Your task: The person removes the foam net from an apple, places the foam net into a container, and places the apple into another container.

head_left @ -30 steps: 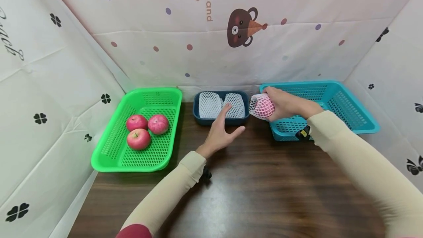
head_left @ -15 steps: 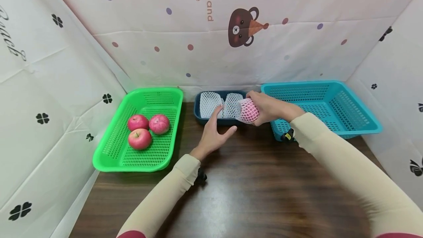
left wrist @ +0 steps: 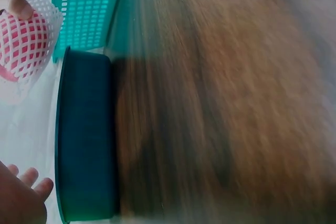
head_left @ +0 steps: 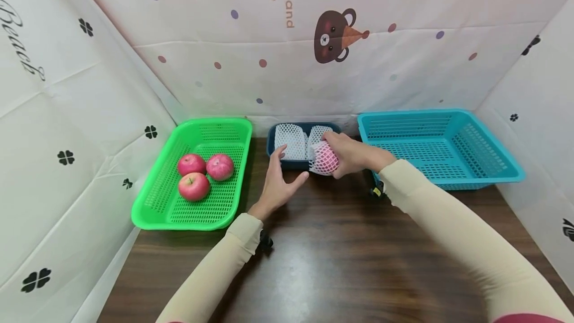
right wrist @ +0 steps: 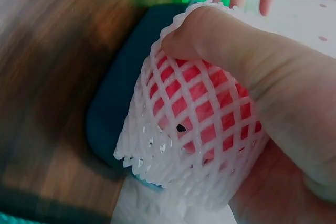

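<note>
My right hand (head_left: 354,154) holds a red apple (head_left: 326,159) wrapped in a white foam net sleeve, over the front right part of a dark blue box (head_left: 296,165). In the right wrist view, the thumb presses on the netted apple (right wrist: 202,108), and red skin shows through the mesh. White foam nets (head_left: 289,141) lie inside the dark blue box. My left hand (head_left: 274,186) is held in front of that box's left side, fingers extended, thumb spread, holding nothing. A little room separates its thumb from the netted apple.
A green basket (head_left: 154,183) on the left contains 3 bare red apples (head_left: 194,186). On the right stands a blue basket (head_left: 513,176), with its left end close to my right forearm. A printed sheet (head_left: 287,79) hangs behind the brown wooden table (head_left: 323,263).
My right hand has carried the netted apple leftward from beside the blue basket to the dark blue box. My left hand has shifted slightly left and toward me, still extended.
</note>
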The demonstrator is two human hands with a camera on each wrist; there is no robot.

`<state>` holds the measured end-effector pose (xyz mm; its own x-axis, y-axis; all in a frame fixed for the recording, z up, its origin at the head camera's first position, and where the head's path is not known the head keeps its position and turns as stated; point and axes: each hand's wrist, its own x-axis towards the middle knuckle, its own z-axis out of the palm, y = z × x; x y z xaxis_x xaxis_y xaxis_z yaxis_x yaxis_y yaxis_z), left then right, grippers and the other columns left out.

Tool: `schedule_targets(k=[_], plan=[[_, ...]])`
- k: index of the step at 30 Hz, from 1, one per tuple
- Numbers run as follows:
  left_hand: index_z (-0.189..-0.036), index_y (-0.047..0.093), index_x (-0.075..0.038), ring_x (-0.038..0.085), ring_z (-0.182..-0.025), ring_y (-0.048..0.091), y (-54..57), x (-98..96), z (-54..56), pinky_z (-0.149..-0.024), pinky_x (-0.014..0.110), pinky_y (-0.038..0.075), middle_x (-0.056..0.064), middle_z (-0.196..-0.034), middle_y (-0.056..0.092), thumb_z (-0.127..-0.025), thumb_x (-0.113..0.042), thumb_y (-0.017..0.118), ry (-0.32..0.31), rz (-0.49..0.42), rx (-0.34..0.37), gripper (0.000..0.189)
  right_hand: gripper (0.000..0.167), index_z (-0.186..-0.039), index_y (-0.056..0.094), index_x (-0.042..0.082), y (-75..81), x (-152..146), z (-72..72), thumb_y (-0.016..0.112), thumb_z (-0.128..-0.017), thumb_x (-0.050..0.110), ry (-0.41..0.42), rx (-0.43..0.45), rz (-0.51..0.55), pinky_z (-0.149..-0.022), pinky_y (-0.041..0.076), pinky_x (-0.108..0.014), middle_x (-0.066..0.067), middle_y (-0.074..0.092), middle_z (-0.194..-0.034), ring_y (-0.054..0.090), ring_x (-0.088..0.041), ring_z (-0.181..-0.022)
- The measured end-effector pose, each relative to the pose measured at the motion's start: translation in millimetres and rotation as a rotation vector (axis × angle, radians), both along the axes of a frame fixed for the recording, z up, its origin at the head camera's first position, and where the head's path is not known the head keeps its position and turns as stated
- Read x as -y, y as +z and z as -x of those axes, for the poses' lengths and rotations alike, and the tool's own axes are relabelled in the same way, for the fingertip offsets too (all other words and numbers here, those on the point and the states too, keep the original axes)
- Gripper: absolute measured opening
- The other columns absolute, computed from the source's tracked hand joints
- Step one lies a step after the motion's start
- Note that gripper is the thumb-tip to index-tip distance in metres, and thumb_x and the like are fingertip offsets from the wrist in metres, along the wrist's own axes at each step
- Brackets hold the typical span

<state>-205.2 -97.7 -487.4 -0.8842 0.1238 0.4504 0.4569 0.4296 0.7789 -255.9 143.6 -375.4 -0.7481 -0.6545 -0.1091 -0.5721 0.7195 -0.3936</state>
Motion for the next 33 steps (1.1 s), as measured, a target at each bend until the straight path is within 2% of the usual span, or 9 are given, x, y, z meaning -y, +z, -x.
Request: schedule_targets(k=[5, 9, 13, 17, 24, 33], plan=[[-0.156, 0.028, -0.01, 0.03, -0.14, 0.04, -5.3, 5.8, -2.8, -0.113, 0.056, 0.037, 0.008, -0.155, 0.036, -0.089, -0.051, 0.072, 0.015, 0.002, -0.011, 0.09, 0.096, -0.148, 0.032, -0.001, -6.4, 8, -3.4, 0.089, -0.073, 0.014, 0.018, -0.014, 0.002, -0.102, 0.047, -0.049, -0.018, 0.046, -0.137, 0.048, -0.032, -0.12], [-0.155, 0.03, -0.005, 0.032, -0.138, 0.041, -10.3, 9.9, -3.9, -0.112, 0.06, 0.037, 0.011, -0.154, 0.038, -0.09, -0.042, 0.073, 0.013, -0.007, -0.044, 0.086, 0.096, -0.148, 0.032, -0.001, -12.4, 16, -4.4, 0.089, -0.073, 0.016, 0.034, -0.027, -0.005, -0.105, 0.046, -0.049, -0.019, 0.044, -0.14, 0.046, -0.032, -0.123], [-0.155, 0.03, -0.009, 0.037, -0.137, 0.042, -13.2, 13.8, -5.6, -0.109, 0.061, 0.039, 0.012, -0.154, 0.038, -0.09, -0.033, 0.075, 0.011, -0.018, -0.066, 0.083, 0.096, -0.148, 0.033, 0.001, -19.3, 22, -5.6, 0.09, -0.073, 0.015, 0.038, -0.02, -0.005, -0.103, 0.047, -0.048, -0.019, 0.043, -0.138, 0.047, -0.031, -0.119], [-0.156, 0.029, -0.013, 0.04, -0.136, 0.042, -13.3, 17.0, -8.2, -0.108, 0.06, 0.039, 0.011, -0.154, 0.037, -0.09, -0.032, 0.074, 0.012, -0.03, -0.066, 0.082, 0.096, -0.148, 0.035, 0.001, -25.7, 29, -7.4, 0.091, -0.071, 0.014, 0.029, -0.012, 0.003, -0.101, 0.048, -0.047, -0.018, 0.043, -0.133, 0.046, -0.03, -0.116], [-0.154, 0.031, -0.004, 0.044, -0.135, 0.042, -15.1, 21.6, -11.0, -0.109, 0.062, 0.038, 0.014, -0.153, 0.039, -0.089, -0.017, 0.074, 0.015, -0.05, -0.077, 0.079, 0.093, -0.142, 0.038, 0.0, -36.6, 38, -10.8, 0.091, -0.067, 0.012, 0.066, -0.033, 0.029, -0.1, 0.047, -0.047, -0.017, 0.046, -0.13, 0.047, -0.029, -0.115], [-0.154, 0.031, -0.004, 0.045, -0.136, 0.041, -16.6, 26.8, -13.5, -0.113, 0.059, 0.036, 0.014, -0.153, 0.038, -0.095, -0.024, 0.069, 0.017, -0.046, -0.051, 0.073, 0.089, -0.138, 0.042, -0.001, -48.6, 49, -14.3, 0.093, -0.066, 0.013, 0.126, -0.063, 0.054, -0.103, 0.045, -0.047, -0.015, 0.05, -0.13, 0.05, -0.03, -0.116]])
